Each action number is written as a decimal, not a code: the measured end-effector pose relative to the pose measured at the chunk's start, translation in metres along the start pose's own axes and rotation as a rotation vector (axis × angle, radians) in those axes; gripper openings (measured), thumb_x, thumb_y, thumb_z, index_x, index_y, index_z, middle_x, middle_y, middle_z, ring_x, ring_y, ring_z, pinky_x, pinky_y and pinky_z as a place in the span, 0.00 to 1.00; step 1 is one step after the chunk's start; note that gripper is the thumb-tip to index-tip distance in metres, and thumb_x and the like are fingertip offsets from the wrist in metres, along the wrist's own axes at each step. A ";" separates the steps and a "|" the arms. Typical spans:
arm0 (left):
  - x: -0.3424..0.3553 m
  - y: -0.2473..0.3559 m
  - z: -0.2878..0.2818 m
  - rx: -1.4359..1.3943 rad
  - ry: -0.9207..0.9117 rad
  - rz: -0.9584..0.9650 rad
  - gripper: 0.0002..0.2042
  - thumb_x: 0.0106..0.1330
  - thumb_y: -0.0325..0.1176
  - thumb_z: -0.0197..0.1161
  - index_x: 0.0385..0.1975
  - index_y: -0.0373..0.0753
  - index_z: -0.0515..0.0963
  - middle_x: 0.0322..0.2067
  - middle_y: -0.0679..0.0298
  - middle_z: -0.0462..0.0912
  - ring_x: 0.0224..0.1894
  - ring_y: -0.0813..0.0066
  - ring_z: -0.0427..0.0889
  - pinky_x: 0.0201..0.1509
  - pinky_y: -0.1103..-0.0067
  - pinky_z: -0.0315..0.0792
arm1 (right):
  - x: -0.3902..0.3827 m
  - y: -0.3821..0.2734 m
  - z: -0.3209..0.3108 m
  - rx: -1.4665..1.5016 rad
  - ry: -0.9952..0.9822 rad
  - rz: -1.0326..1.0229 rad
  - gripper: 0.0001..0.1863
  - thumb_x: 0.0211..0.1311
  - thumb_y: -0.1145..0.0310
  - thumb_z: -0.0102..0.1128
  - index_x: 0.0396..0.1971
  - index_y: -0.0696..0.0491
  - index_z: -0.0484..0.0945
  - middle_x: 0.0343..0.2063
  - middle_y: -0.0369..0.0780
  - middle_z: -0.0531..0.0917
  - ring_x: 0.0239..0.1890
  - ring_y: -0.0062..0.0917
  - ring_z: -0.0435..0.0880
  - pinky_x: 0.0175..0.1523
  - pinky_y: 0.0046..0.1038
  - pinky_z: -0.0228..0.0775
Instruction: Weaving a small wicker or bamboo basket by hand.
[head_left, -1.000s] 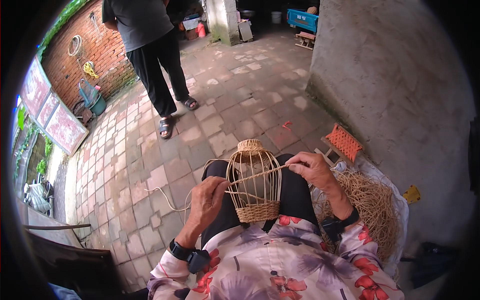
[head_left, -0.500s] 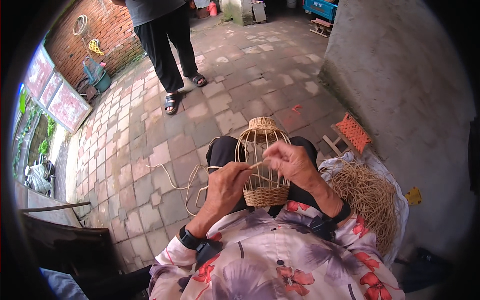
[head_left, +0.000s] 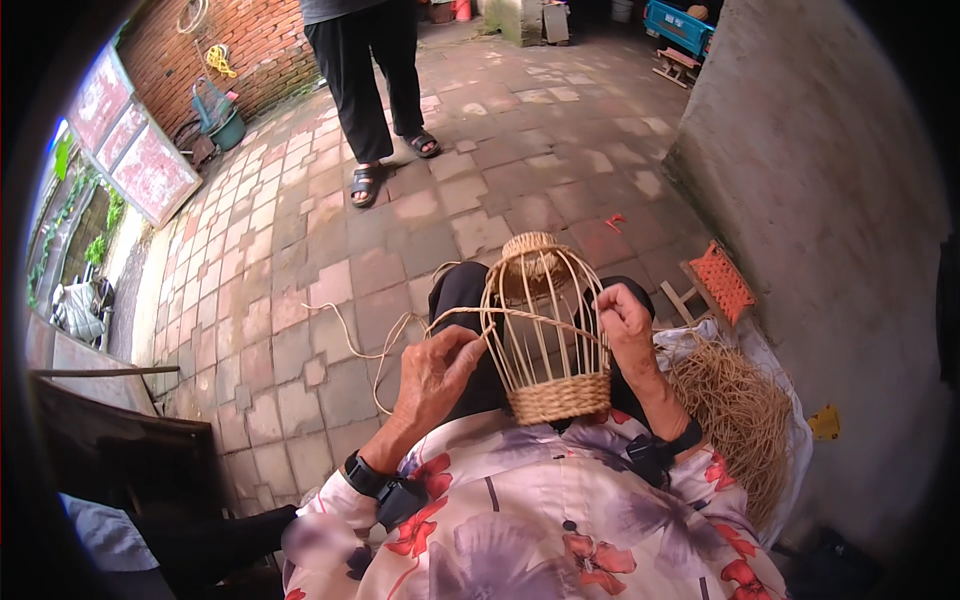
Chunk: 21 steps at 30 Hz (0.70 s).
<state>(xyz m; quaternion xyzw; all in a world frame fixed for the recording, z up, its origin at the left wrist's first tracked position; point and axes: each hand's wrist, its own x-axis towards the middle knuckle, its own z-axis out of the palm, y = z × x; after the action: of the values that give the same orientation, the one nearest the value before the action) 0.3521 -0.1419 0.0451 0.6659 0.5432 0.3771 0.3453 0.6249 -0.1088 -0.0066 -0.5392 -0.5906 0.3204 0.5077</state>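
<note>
Resting tilted between my knees is an unfinished straw-coloured basket (head_left: pixel 560 398), with a woven band at each end and bare upright stakes between. A twisted cord (head_left: pixel 465 311) comes from the left and runs across the stakes to the right side. My left hand (head_left: pixel 437 370) is closed, thumb and fingers pinching at the leftmost stake. At the opposite side, my right hand (head_left: pixel 627 320) is closed with bent fingers beside the stakes, at the cord's right end. Its fingertips are partly hidden. The cord's loose tail loops down past my left wrist.
A white sack (head_left: pixel 795 425) of loose cord strands (head_left: pixel 725 410) stands at my right, near a small orange woven stool (head_left: pixel 722 283) and a grey wall (head_left: pixel 820 200). Another person in sandals (head_left: pixel 365 187) stands ahead on the paving. A dark panel (head_left: pixel 130 450) is at left.
My hands have moved apart: the right went to the basket's right side, the left to its left side. The cord now stretches across the stakes. The basket has tilted slightly and the view has shifted.
</note>
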 end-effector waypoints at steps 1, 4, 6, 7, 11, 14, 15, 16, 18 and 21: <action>-0.002 -0.005 0.002 0.011 -0.023 0.013 0.11 0.65 0.36 0.59 0.34 0.32 0.80 0.19 0.61 0.80 0.22 0.79 0.79 0.27 0.80 0.72 | -0.001 0.005 -0.003 0.080 -0.041 0.069 0.06 0.54 0.80 0.45 0.30 0.57 0.72 0.20 0.34 0.76 0.24 0.15 0.74 0.30 0.19 0.65; -0.008 -0.009 0.005 0.037 -0.046 0.007 0.11 0.64 0.36 0.59 0.33 0.32 0.79 0.18 0.63 0.79 0.21 0.81 0.78 0.25 0.80 0.71 | 0.000 0.010 -0.009 0.163 -0.053 0.172 0.06 0.55 0.80 0.44 0.31 0.57 0.71 0.20 0.31 0.73 0.23 0.13 0.70 0.31 0.17 0.64; -0.011 -0.006 0.007 0.073 -0.155 -0.078 0.10 0.63 0.34 0.60 0.32 0.32 0.80 0.17 0.62 0.80 0.21 0.79 0.79 0.26 0.79 0.72 | 0.001 0.011 -0.009 0.152 -0.053 0.145 0.07 0.55 0.81 0.44 0.32 0.57 0.70 0.20 0.32 0.72 0.22 0.13 0.70 0.30 0.17 0.63; -0.014 -0.006 0.011 0.071 -0.149 -0.043 0.08 0.62 0.32 0.59 0.30 0.33 0.79 0.18 0.60 0.80 0.19 0.76 0.79 0.26 0.78 0.72 | 0.000 0.009 -0.011 0.159 -0.053 0.144 0.07 0.56 0.81 0.43 0.32 0.57 0.70 0.20 0.32 0.73 0.23 0.13 0.70 0.30 0.17 0.64; -0.013 -0.001 0.012 0.116 -0.153 0.018 0.06 0.57 0.29 0.57 0.27 0.32 0.77 0.18 0.57 0.80 0.19 0.70 0.79 0.27 0.76 0.73 | -0.001 0.003 -0.015 0.137 -0.062 0.163 0.07 0.56 0.82 0.43 0.33 0.58 0.69 0.20 0.33 0.73 0.23 0.13 0.72 0.30 0.17 0.65; -0.013 0.004 0.019 0.068 -0.099 0.051 0.07 0.58 0.30 0.58 0.25 0.32 0.77 0.19 0.56 0.80 0.19 0.68 0.79 0.27 0.75 0.73 | 0.002 0.001 -0.019 0.144 -0.114 0.190 0.07 0.56 0.82 0.43 0.33 0.58 0.69 0.20 0.33 0.73 0.22 0.13 0.73 0.30 0.17 0.65; -0.010 0.003 0.021 0.091 -0.101 0.061 0.08 0.58 0.31 0.57 0.25 0.31 0.76 0.19 0.55 0.80 0.19 0.67 0.80 0.27 0.74 0.73 | 0.001 0.003 -0.021 0.153 -0.112 0.197 0.07 0.56 0.82 0.44 0.33 0.58 0.70 0.20 0.34 0.74 0.22 0.14 0.73 0.30 0.18 0.65; -0.008 0.002 0.021 0.090 -0.098 0.063 0.08 0.58 0.31 0.57 0.25 0.31 0.76 0.19 0.55 0.80 0.19 0.67 0.80 0.27 0.74 0.73 | 0.001 0.003 -0.022 0.162 -0.110 0.204 0.06 0.56 0.82 0.45 0.33 0.58 0.70 0.20 0.34 0.74 0.22 0.14 0.74 0.30 0.19 0.66; -0.007 -0.003 0.019 0.281 -0.187 0.056 0.08 0.59 0.30 0.57 0.27 0.31 0.76 0.20 0.53 0.80 0.20 0.67 0.80 0.27 0.73 0.73 | 0.001 -0.003 -0.021 -0.022 -0.068 0.101 0.06 0.55 0.81 0.48 0.32 0.57 0.71 0.22 0.36 0.75 0.22 0.17 0.74 0.30 0.21 0.67; -0.007 -0.011 0.025 0.116 -0.183 0.064 0.08 0.60 0.30 0.58 0.27 0.30 0.76 0.20 0.55 0.80 0.20 0.68 0.80 0.28 0.73 0.73 | 0.000 -0.040 -0.016 -0.372 0.077 -0.137 0.06 0.53 0.81 0.54 0.31 0.56 0.73 0.29 0.39 0.77 0.24 0.23 0.76 0.31 0.24 0.69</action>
<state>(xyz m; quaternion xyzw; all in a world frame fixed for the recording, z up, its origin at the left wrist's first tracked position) 0.3678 -0.1481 0.0228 0.7335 0.5086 0.2937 0.3422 0.6271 -0.1205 0.0349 -0.5939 -0.6552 0.1495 0.4422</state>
